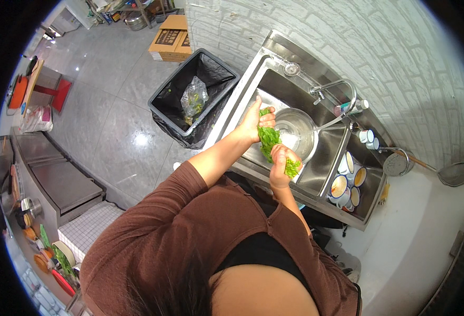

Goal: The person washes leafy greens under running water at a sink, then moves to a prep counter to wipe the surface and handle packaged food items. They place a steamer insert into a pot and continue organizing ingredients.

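Note:
Both my hands grip one bunch of green leafy vegetable [269, 143] above the left sink basin. My left hand [253, 123] is closed around its upper end, thumb pointing up. Lower and to the right, my right hand [282, 166] squeezes the other end, and leaves stick out past the fingers. Just beyond the hands a round metal bowl [309, 152] stands in the stainless steel basin [276, 85]. A curved chrome faucet [353, 91] reaches over it, and water runs into the bowl. The fingers hide part of the leaves.
A lined trash bin [153, 103] with a plastic bag and scraps stands left of the sink. Several enamel mugs [339, 186] fill the right basin. A bottle [359, 105] and a sink strainer [291, 69] sit on the back ledge. A mesh skimmer [454, 174] lies at the right.

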A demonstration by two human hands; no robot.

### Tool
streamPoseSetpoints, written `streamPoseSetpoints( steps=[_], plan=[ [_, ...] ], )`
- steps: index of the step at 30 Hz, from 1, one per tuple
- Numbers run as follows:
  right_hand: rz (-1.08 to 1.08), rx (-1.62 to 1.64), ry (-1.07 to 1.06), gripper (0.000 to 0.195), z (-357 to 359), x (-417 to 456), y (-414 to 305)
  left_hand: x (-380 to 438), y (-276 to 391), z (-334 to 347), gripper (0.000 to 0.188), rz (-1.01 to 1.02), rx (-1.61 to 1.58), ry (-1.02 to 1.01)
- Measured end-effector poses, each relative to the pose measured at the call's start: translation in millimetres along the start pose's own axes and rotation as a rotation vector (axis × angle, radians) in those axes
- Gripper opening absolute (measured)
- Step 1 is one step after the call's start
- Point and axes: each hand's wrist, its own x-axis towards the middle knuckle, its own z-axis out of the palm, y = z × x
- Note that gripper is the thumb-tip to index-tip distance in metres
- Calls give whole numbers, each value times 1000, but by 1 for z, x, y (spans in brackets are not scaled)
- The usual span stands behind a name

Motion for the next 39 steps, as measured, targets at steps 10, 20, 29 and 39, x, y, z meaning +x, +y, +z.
streamPoseSetpoints(
  steps=[10,20,29,39],
  plan=[
    [-4,32,-5,28,-7,3,-6,1,-6,12,45,23,24,54],
    [238,347,214,38,-29,7,-1,-21,35,6,98,-67,205,-254],
    [491,354,337,42,-55,-19,15,20,46,-68,80,-172,419,-150],
    [675,155,398,34,-52,-48,24,47,-20,-162,35,4,3006,190]
  ],
)
